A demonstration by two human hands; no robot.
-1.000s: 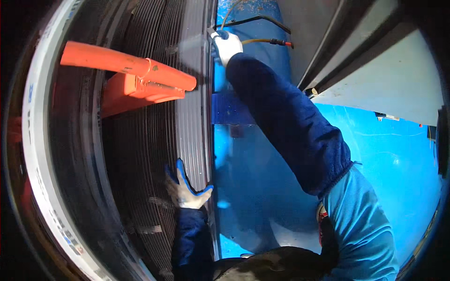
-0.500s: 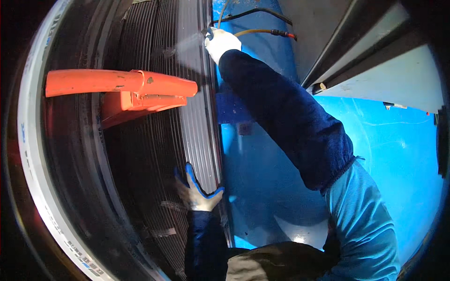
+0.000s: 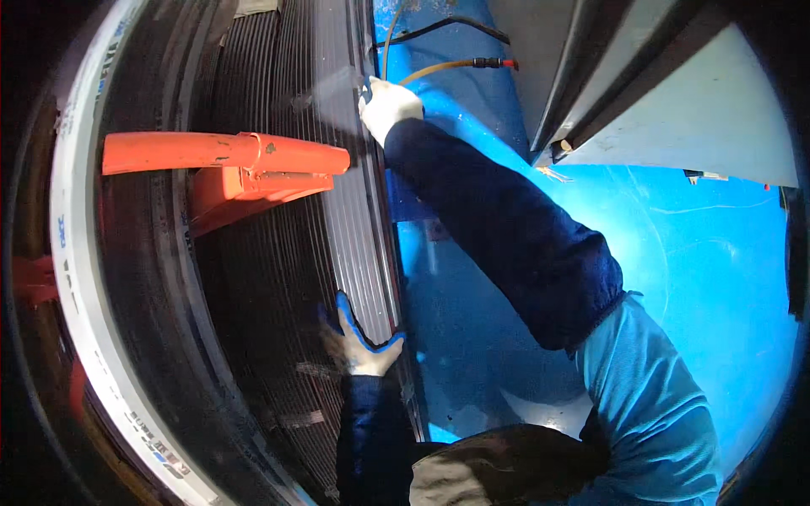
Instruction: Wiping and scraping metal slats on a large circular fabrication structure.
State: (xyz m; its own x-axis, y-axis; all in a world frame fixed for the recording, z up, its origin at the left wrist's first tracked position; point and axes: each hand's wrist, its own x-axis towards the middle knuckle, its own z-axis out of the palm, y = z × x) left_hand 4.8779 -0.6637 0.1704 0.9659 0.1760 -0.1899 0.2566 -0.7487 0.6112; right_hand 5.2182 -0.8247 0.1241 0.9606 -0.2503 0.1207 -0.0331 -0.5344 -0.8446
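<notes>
Left hand [image 3: 361,337], gloved, curls over the ribbed edge of the dark metal coil [image 3: 337,219]; right hand [image 3: 386,106] grips a hose nozzle [image 3: 364,84] against the ridges.

The left hand [image 3: 359,337], in a white and blue glove, grips the edge of a large dark ribbed coil [image 3: 278,278]; its palm and most fingertips are hidden behind that edge. The coil itself runs out of the picture at top and bottom, and its left side fades into black. The right hand [image 3: 388,108], in a white glove, holds something against the coil's edge, but a blurred grey haze [image 3: 333,88] covers it, so the thing cannot be made out. An orange arm [image 3: 224,153] lies across the coil; its left end sinks into shadow. Two thin hoses [image 3: 447,63] are cut off at the top edge.
</notes>
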